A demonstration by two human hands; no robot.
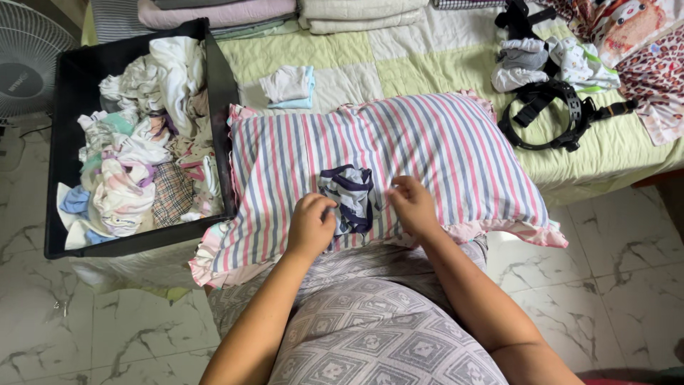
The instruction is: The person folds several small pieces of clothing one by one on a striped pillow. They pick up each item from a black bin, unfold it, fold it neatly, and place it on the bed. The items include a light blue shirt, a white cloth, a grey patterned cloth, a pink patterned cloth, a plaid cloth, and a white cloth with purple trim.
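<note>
Fingers of both hands, left (311, 222) and right (412, 205), pinch a small striped garment (349, 197) at frame centre, on a pillow (427, 153). Fold partly made. Folded pieces (288, 85) lie above; bin (71, 78) upper left is full of unfolded laundry.

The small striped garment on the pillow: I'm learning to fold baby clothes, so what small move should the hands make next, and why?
Probably fold it over once more and press it flat. The small striped garment lies bunched on the striped pillow, with the left hand on its left edge and the right hand beside its right edge.
</note>
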